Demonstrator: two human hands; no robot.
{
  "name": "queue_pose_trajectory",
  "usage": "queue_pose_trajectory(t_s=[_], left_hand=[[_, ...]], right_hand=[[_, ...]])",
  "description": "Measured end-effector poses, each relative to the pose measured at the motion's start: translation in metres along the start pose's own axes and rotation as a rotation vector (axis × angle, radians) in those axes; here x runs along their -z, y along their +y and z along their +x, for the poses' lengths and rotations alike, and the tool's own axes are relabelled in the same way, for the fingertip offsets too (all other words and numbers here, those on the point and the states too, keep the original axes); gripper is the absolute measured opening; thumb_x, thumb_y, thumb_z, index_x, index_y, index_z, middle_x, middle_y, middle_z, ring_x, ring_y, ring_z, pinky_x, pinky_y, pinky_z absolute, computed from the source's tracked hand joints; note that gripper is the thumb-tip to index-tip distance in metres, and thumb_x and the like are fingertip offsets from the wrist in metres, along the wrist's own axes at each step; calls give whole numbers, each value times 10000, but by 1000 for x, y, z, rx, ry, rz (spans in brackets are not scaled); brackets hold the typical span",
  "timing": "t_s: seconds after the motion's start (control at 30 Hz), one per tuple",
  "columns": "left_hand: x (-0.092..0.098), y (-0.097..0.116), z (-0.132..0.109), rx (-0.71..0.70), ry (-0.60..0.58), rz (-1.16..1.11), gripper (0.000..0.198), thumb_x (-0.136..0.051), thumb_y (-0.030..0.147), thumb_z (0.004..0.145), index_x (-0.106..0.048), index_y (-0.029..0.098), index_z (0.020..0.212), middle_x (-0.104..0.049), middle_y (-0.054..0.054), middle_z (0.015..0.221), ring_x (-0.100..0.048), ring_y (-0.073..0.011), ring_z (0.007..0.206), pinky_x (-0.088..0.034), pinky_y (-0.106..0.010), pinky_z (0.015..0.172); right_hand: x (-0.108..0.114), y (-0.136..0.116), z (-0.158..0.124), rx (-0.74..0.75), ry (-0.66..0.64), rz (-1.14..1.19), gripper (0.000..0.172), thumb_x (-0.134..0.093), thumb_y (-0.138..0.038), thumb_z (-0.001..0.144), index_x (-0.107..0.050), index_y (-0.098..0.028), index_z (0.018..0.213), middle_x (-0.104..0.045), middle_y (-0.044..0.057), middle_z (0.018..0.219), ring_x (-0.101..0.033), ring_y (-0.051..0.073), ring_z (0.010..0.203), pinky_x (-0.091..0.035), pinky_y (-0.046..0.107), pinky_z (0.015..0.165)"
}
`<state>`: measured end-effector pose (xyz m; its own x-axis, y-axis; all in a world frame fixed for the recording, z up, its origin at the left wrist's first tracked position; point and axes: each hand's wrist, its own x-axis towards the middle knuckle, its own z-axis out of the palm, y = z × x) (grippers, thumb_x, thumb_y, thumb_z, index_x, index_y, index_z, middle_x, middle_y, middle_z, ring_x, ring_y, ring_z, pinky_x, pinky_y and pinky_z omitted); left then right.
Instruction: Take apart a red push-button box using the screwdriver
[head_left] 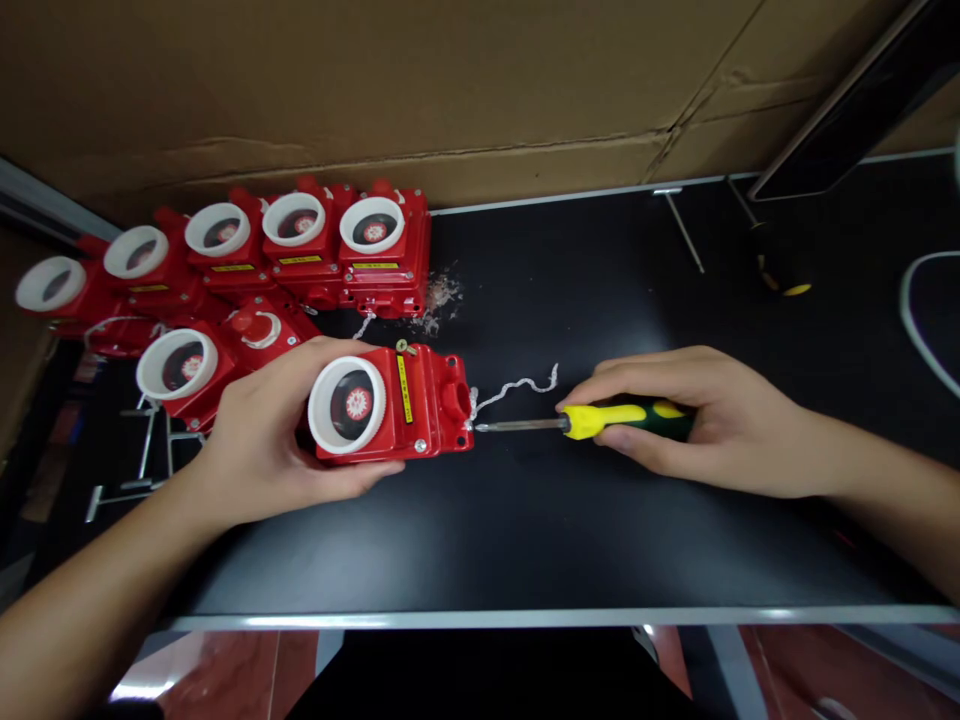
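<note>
In the head view, my left hand (277, 430) is wrapped round a red alarm box (386, 405) with a white ring at its left end and a yellow label. A screw (406, 347) sticks up from its far edge. My right hand (697, 420) grips a screwdriver (630, 418) with a yellow and green handle. The shaft points left, and its tip is at the box's right end, by a screw near the corner. From that same end a thin white cord (517, 384) trails right over the table.
Several similar red boxes (382, 255) stand in a row at the back left, with another (202, 365) nearer. Metal T-handled tools (127, 490) lie at left, another (684, 230) at back right. A dark-handled screwdriver (776, 260) lies there too. Crumbs (441, 298) dot the black table (570, 540).
</note>
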<state>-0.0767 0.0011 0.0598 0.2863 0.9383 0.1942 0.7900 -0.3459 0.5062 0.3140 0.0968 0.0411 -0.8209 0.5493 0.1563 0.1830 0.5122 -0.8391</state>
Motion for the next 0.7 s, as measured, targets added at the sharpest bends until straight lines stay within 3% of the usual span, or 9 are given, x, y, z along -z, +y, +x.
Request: queue_pose_trajectory(t_s=[0.17,0.4,0.7], left_hand=[[-2,1,-3,-65,15,-3,651,-934,540,895,-682,339,1461,-854,-15,1334,-863,-286,1063,-734,-434,999],[-2,0,-3,-34,-25,1,673,-906,587,887,-671,328,1462,-842,-31,1371,-862,-342,1113,-740,-501,1008],[0,1,-4,-43,-22,-23,653,-921,568,880,-687,349,1449,-847,-23,1343,-862,-341,1097,-737,-498,984]], right_hand=[[0,-1,1,24,-28,-1,159,-748,-319,1133,-839,-226,1225,-863,25,1037,-815,140,836,-610,231,772],[1,-1,1,70,-30,-32,169,-741,-275,1132,-822,-229,1273,-858,9,1037,-811,125,833,-609,218,770],[0,0,0,80,-22,-67,169,-726,-283,1134,-813,-213,1261,-860,17,1055,-817,124,854,-607,212,784]])
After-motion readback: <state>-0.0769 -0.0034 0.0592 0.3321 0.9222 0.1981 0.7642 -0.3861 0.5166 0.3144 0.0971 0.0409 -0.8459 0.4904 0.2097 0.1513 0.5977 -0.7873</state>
